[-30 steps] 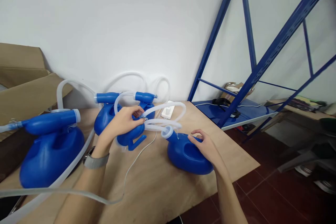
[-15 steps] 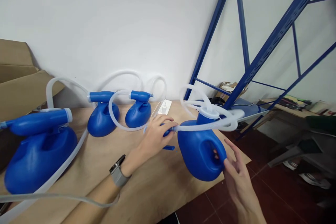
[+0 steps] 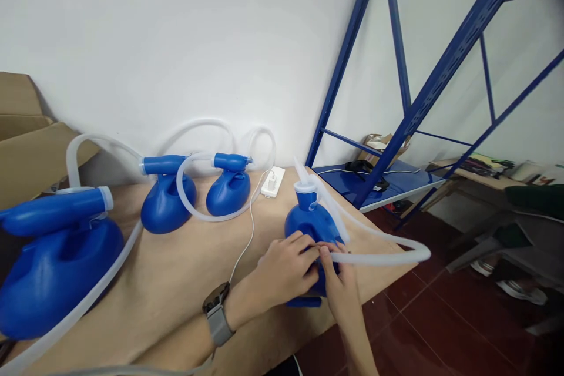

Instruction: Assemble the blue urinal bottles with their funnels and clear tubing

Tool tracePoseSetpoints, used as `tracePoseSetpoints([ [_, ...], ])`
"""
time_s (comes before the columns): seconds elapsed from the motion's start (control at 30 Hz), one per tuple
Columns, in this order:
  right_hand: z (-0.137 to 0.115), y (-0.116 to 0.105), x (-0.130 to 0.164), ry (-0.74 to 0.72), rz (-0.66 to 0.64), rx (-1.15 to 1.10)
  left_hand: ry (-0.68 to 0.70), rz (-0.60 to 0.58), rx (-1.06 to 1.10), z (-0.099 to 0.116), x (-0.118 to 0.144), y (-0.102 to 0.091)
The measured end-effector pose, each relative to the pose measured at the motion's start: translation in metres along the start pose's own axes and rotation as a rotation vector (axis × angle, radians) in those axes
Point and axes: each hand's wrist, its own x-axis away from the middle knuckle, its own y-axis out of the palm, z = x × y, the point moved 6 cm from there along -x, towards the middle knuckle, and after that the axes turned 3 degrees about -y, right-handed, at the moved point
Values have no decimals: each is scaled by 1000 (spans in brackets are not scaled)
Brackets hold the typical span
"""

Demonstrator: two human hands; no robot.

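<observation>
A blue plastic jug (image 3: 304,217) with a handle stands on the table in front of me, a white collar at its mouth. From its top a translucent corrugated hose (image 3: 396,257) loops out to the right and back to my hands. My left hand (image 3: 288,267) is closed, its fingertips pinched at the hose's end, where a blue fitting is mostly hidden. Thumb and fingers of my right hand (image 3: 341,282) close around the hose just beside them. Both hands cover the lower front of the jug. A blue strip-like piece (image 3: 304,302) shows below my left hand.
Several more blue jugs with hoses stand to the left, including a small one (image 3: 229,191) and a large near one (image 3: 61,270). A white power strip (image 3: 272,182) with a cord lies behind. An open cardboard box (image 3: 39,153) is far left; blue shelving (image 3: 396,185) rises at right.
The jug now stands on the table, farther from me and turned. My right hand has left its handle and joined my left at the hose's end. The hose loop has swung right.
</observation>
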Motion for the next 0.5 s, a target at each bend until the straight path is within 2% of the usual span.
tracePoseSetpoints([
  [0.07,2,-3,-11,8,1,-6,-34,-34,21,-1,-1,-2],
  [0.13,8,-10,-31,19,-5,-12,-91,-45,80,-12,-2,-12],
  [0.2,17,-15,-63,29,-38,25,-129,-70,133,-29,-4,-25],
  [0.3,32,-17,-121,-30,-65,217,-163,-174,183,-55,-4,-48],
  [0.4,52,-7,-174,-33,-159,389,-300,-229,191,-83,3,-77],
  [0.5,65,11,-212,-60,-244,357,-414,-208,258,-108,15,-108],
])
